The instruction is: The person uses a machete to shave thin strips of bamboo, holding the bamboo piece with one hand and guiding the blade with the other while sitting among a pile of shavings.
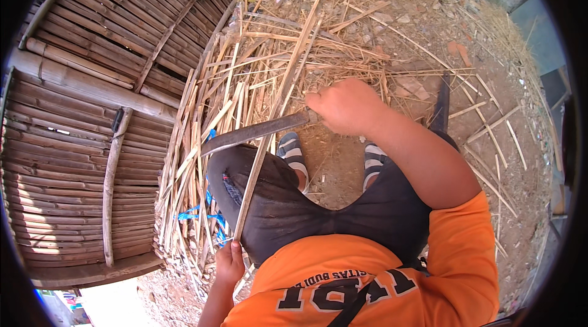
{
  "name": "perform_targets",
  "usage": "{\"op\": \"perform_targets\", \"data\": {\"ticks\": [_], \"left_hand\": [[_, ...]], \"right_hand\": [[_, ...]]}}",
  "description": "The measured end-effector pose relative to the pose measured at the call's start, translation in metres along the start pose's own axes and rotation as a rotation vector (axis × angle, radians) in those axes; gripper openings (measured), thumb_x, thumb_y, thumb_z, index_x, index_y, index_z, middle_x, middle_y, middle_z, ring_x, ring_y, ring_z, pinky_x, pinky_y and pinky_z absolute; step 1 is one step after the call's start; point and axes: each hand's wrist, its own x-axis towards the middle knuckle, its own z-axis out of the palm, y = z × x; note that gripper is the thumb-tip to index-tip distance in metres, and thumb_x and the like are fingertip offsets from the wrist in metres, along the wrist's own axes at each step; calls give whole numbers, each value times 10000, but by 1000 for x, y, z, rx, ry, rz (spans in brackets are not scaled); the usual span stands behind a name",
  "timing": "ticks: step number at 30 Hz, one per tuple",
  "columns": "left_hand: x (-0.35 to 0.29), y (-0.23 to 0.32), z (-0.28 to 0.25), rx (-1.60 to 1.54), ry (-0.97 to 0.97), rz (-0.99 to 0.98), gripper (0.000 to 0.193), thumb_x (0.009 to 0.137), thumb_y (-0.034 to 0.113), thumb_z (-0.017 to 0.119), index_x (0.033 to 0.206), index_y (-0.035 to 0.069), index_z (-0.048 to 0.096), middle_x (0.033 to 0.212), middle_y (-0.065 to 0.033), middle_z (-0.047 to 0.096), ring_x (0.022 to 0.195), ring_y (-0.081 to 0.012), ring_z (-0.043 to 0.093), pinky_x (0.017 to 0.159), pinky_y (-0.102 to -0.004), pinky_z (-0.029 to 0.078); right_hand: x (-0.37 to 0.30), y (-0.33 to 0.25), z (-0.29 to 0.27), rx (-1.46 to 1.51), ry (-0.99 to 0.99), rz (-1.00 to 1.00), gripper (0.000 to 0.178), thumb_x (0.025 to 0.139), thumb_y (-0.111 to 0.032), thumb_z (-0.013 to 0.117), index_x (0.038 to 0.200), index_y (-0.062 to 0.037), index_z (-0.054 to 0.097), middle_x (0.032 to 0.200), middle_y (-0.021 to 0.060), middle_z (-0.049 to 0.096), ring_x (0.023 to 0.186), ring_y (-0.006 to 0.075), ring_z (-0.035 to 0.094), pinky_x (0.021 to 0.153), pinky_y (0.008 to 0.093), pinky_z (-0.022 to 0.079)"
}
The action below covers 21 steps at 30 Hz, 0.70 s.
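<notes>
Fingers of the right hand [346,106] wrap tight around a knife [257,132] handle. Left hand [229,262] pinches a bamboo strip [272,120] lying across the knee.

Sunlit dirt ground [527,161] w/ bamboo platform [73,161]

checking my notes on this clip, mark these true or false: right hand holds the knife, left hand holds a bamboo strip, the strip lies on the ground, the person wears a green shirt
1. The right hand grips the handle of a long dark curved metal blade. True.
2. The left hand holds the lower end of a long pale bamboo strip. True.
3. The strip lies flat on the ground. False: it runs over the person's knee, covered by the dark shorts, and meets the blade.
4. The person wears a green shirt. False: the shirt is orange.
5. The bamboo slat wall is on the person's right. False: it is on the left.
</notes>
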Motion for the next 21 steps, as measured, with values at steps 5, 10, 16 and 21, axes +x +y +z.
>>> {"op": "perform_targets", "data": {"ticks": [5, 10, 16, 21], "left_hand": [[4, -6, 5, 175, 123, 122, 451, 1061, 340, 442, 802, 1, 588, 618, -220, 567, 559, -432, 569, 526, -475, 422], [7, 2, -8, 125, 50, 51, 443, 1059, 334, 457, 798, 1, 590, 608, -224, 565, 561, -430, 572, 520, -469, 423], [3, 9, -9, 115, 29, 47, 479, 1067, 366, 430, 801, 4, 596, 584, -187, 549, 548, -377, 571, 527, -458, 415], [-2, 9, 0, 315, 155, 134, 404, 1047, 297, 452, 775, 18, 558, 575, -210, 541, 549, -440, 571, 517, -505, 413]], "right_hand": [[12, -1, 8, 98, -6, 46, 167, 817, -147, 660, 958, -59, 640, 762, 159, 691, 772, 362, 711, 681, 489, 565], [12, 65, 27, 275, 88, 508, 238, 809, -170, 711, 1017, -71, 654, 834, 184, 696, 862, 374, 699, 750, 505, 554], [13, -3, 11, 164, -101, 140, 216, 793, -152, 696, 1000, -98, 665, 825, 164, 695, 851, 382, 692, 739, 496, 553], [5, 15, 4, 204, -192, 99, 211, 773, -161, 704, 969, -88, 677, 834, 170, 696, 858, 381, 690, 751, 496, 551]]}}
